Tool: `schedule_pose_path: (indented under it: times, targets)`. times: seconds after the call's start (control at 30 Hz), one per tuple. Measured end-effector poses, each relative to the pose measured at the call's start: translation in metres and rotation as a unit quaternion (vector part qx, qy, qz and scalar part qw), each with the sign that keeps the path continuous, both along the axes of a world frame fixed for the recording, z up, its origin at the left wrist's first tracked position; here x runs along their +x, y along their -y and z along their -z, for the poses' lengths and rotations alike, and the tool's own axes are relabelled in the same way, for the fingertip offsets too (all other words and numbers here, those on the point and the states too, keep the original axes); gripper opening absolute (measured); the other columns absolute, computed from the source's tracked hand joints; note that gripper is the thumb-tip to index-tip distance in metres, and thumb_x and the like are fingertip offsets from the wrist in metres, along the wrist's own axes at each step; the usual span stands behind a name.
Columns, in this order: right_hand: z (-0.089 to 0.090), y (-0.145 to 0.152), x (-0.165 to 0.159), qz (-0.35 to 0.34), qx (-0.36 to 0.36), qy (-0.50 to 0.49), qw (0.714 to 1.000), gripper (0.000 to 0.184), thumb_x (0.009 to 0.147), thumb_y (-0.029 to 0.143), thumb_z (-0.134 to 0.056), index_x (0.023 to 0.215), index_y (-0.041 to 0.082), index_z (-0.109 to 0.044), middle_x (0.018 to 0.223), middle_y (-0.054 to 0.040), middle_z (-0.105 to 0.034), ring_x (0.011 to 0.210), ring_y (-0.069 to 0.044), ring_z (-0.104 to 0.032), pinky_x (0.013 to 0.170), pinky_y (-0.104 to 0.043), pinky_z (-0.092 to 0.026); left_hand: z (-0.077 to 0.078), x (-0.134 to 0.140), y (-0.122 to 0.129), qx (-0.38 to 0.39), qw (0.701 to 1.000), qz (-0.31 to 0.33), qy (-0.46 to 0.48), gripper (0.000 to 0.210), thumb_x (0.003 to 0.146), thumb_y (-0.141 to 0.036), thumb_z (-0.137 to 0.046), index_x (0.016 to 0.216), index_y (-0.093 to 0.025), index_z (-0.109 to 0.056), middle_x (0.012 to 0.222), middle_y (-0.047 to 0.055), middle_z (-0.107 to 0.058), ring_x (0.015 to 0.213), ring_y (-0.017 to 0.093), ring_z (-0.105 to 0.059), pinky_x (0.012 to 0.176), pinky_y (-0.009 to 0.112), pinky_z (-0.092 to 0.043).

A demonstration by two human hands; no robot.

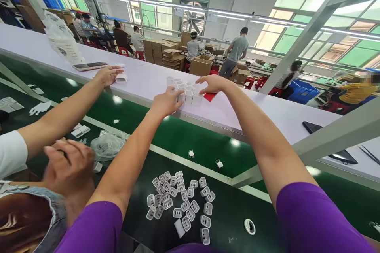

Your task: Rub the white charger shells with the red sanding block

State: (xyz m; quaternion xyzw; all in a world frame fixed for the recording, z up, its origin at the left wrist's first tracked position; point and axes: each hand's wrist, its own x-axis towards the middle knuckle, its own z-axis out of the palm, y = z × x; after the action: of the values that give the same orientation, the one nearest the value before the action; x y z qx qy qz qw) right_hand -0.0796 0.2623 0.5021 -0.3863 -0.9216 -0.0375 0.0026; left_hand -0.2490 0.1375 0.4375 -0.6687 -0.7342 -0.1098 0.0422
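On the white shelf stands a tight cluster of white, see-through plastic housings [189, 94], my hands on either side of it. My left hand [168, 102] grips the left and near side, its fingers bent against the housings. From the right, my right hand [214, 84] curls its fingers onto the cluster's far right edge. A red flat piece [210, 97] lies partly under or beside the right end; its exact shape is hidden. Many similar small clear housings [185, 205] with slots lie loose on the dark bench below.
A co-worker's hand [108, 76] reaches beside a white housing [121, 78] on the shelf; their other hand [69, 162] is blurred. A green conveyor belt [166, 138] carries small white parts. A metal post [308, 35] slants at right. A white ring [249, 227] lies on the bench.
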Motion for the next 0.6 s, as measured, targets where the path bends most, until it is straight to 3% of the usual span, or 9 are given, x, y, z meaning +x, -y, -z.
schedule_pose_path:
  times: [0.1, 0.17, 0.27, 0.37, 0.6]
  targets:
    - [0.003, -0.016, -0.015, 0.005, -0.025, 0.071, 0.997, 0.074, 0.081, 0.032, -0.075, 0.150, 0.027, -0.047, 0.138, -0.0061, -0.066, 0.120, -0.024, -0.065, 0.099, -0.032, -0.048, 0.008, -0.003, 0.000, -0.006, 1.000, 0.008, -0.020, 0.051, 0.098, -0.041, -0.044, 0.149, -0.038, -0.043, 0.159, 0.007, -0.035, 0.113, 0.032, -0.067, 0.088, 0.045, -0.056]
    - [0.007, -0.018, -0.020, -0.017, -0.005, 0.087, 0.996, 0.075, 0.082, 0.031, -0.074, 0.151, 0.027, -0.046, 0.136, -0.0067, -0.067, 0.119, -0.024, -0.065, 0.097, -0.032, -0.047, 0.012, -0.006, -0.001, 0.015, 1.000, 0.009, -0.024, 0.050, 0.098, -0.041, -0.046, 0.147, -0.038, -0.046, 0.159, 0.008, -0.034, 0.109, 0.032, -0.069, 0.086, 0.044, -0.057]
    - [0.011, -0.020, -0.024, -0.053, 0.024, 0.097, 0.994, 0.068, 0.082, 0.027, -0.072, 0.146, 0.025, -0.051, 0.129, -0.0072, -0.070, 0.114, -0.024, -0.066, 0.094, -0.032, -0.047, 0.019, -0.009, -0.005, 0.052, 0.998, 0.006, -0.018, 0.046, 0.096, -0.038, -0.051, 0.142, -0.035, -0.054, 0.152, 0.011, -0.040, 0.100, 0.031, -0.071, 0.082, 0.043, -0.057]
    - [0.013, -0.025, -0.025, -0.065, 0.000, 0.092, 0.994, 0.063, 0.082, 0.024, -0.070, 0.142, 0.027, -0.053, 0.125, -0.0042, -0.071, 0.100, -0.018, -0.068, 0.089, -0.029, -0.047, 0.025, -0.010, -0.011, 0.076, 0.997, 0.009, 0.001, 0.041, 0.095, -0.036, -0.051, 0.135, -0.031, -0.060, 0.140, 0.012, -0.050, 0.092, 0.027, -0.072, 0.077, 0.040, -0.055]
    - [0.020, -0.037, -0.022, -0.092, -0.017, 0.089, 0.992, 0.044, 0.084, 0.023, -0.065, 0.128, 0.024, -0.067, 0.121, -0.0031, -0.071, 0.095, -0.016, -0.068, 0.087, -0.028, -0.048, 0.026, -0.010, -0.020, 0.085, 0.995, 0.022, 0.056, 0.029, 0.093, -0.030, -0.053, 0.119, -0.027, -0.066, 0.120, 0.006, -0.069, 0.102, 0.026, -0.067, 0.075, 0.033, -0.051]
